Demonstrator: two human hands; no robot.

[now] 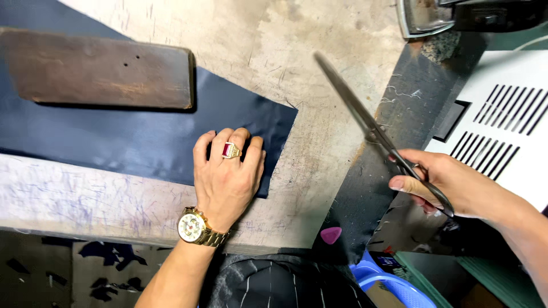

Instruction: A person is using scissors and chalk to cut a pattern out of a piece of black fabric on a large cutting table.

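While one left hand (228,174) presses one dark sheet (131,137) flat-fingered, right hand (451,185) fingers grip one scissors (371,128).

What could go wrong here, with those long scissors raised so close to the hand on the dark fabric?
1. The right hand holds the scissors in the air, tips pointing toward the table; a careless swing might nick the left hand.
2. The left hand pins only the corner of the dark blue fabric; it could shift or wrinkle.
3. The wooden block lying on the fabric may get in the way.
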